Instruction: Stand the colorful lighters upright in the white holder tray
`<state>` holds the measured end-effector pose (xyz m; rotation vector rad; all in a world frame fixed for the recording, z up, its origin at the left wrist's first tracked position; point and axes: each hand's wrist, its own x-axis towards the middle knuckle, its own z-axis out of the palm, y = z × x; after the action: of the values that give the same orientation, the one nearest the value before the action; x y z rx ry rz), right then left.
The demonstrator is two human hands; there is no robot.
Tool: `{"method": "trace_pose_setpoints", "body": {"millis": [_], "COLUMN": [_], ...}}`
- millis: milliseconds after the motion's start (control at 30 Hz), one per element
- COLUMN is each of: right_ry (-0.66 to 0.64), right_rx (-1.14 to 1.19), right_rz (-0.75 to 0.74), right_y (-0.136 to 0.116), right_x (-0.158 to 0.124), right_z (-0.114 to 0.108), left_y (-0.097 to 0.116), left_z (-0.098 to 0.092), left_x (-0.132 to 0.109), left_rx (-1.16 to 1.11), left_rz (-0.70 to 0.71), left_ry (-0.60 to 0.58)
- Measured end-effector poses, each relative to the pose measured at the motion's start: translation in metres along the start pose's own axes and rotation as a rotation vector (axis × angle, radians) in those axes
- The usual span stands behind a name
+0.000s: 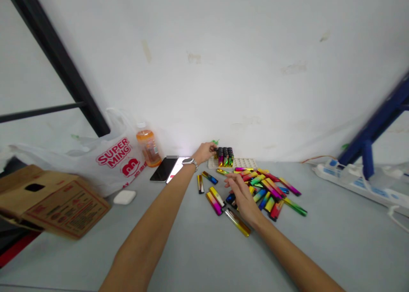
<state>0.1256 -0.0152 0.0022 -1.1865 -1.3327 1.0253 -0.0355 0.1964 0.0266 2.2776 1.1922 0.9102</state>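
Observation:
My left hand [205, 151], a watch on its wrist, reaches to the back by the wall. Its fingers are closed at the black top of a lighter, at the left edge of a block of upright lighters [226, 157]. That block stands on a pale tray with small holes [249, 162]. My right hand [242, 195] hovers at the left side of a pile of shiny multicoloured lighters [268, 188], its fingers bent but apart; its palm side is hidden. Left of it lie several loose lighters, among them a pink and yellow one [214, 203] and a gold one [238, 222].
On the left are a cardboard box [68, 206], a white plastic bag [111, 164], an orange bottle [149, 148], a white case [125, 197] and a black phone [163, 169]. A white power strip [358, 187] lies at right beside a blue metal post [367, 155]. The wall bounds the back.

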Motion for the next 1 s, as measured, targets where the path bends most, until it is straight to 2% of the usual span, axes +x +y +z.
{"method": "trace_pose_setpoints", "body": {"millis": [233, 367, 467, 667, 800, 1000], "right_ry": [-0.007, -0.018, -0.022, -0.037, -0.031, 0.005], "right_rx": [-0.023, -0.039, -0.072, -0.12, -0.1, -0.073], "right_rz": [0.01, 0.0, -0.009, -0.051, -0.066, -0.06], "right_y": [-0.003, -0.004, -0.003, -0.001, -0.001, 0.009], "right_x": [-0.002, -0.003, -0.003, -0.001, 0.0, 0.007], "right_z": [0.001, 0.001, 0.001, 0.0, -0.001, -0.003], "left_y": [-0.006, -0.004, -0.003, -0.001, 0.004, 0.012], "left_z": [-0.01, -0.004, 0.01, 0.034, 0.033, 0.022], "left_x": [0.012, 0.005, -0.009, -0.028, -0.032, -0.042], "left_rx": [0.068, 0.099, 0.128, 0.182, 0.262, 0.533], "left_rz": [0.001, 0.04, 0.066, 0.148, 0.153, 0.136], "left_ry": [-0.062, -0.042, 0.03, 0.307, 0.281, 0.238]}}
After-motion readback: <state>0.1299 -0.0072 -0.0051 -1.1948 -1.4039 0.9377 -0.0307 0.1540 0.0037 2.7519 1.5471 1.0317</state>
